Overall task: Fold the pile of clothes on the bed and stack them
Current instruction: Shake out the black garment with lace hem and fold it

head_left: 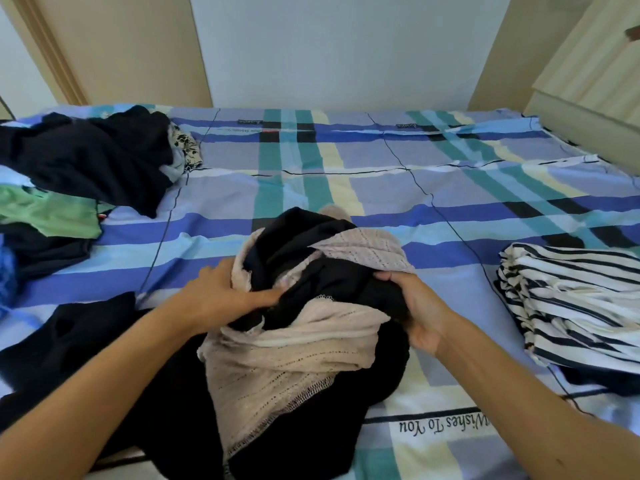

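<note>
A crumpled black and pale pink garment [294, 348] lies bunched at the near middle of the bed [381, 188]. My left hand [225, 292] presses into its left side, fingers dug into the black cloth. My right hand [412, 306] grips its right edge, thumb on top. A folded black-and-white striped garment [571, 303] rests on the right of the bed. The unfolded pile [86, 161] of dark clothes, with a green piece [45, 213], sits at the far left.
The bed carries a blue, teal and cream plaid sheet. Another black garment [69, 334] lies at the near left. A cream cabinet [588, 71] stands at the far right, and a wall runs behind the bed.
</note>
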The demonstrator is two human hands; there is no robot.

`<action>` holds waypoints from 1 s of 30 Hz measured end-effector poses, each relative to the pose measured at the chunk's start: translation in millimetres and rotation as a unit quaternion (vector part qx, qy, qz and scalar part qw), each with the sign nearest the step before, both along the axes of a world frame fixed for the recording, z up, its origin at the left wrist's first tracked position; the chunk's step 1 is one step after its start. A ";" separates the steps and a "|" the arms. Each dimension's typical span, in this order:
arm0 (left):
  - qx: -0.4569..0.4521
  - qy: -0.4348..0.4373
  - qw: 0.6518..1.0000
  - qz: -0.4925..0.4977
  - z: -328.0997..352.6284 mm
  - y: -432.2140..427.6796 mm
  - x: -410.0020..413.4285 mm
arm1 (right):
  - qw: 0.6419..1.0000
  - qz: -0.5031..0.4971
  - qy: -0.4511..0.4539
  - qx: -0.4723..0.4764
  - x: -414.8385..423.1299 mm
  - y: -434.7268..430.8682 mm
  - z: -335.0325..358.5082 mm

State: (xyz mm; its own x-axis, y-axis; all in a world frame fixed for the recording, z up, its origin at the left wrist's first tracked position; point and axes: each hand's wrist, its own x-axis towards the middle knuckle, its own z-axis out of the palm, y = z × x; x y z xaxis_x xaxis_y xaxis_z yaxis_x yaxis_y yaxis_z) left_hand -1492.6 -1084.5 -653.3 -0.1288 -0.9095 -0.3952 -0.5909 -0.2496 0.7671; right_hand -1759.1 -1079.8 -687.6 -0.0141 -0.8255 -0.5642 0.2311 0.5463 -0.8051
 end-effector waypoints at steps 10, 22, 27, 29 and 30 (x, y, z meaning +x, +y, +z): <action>0.146 0.438 0.878 0.130 -0.7 11.2 -31.1 | 0.990 0.052 -0.067 -0.110 6.9 7.3 17.5; 0.009 0.613 0.783 0.101 22.3 24.1 -48.8 | 0.904 0.074 0.246 -0.342 10.9 -11.1 5.5; -0.011 0.605 0.783 0.143 25.9 7.0 -36.0 | 0.980 0.177 0.079 -0.053 0.1 0.2 16.6; -0.009 0.614 0.777 0.140 27.9 7.3 -39.1 | 0.977 0.213 0.013 -0.028 0.8 9.0 23.0; -0.006 0.619 0.774 0.136 27.5 8.8 -42.8 | 0.976 0.218 -0.007 -0.028 5.0 14.1 25.4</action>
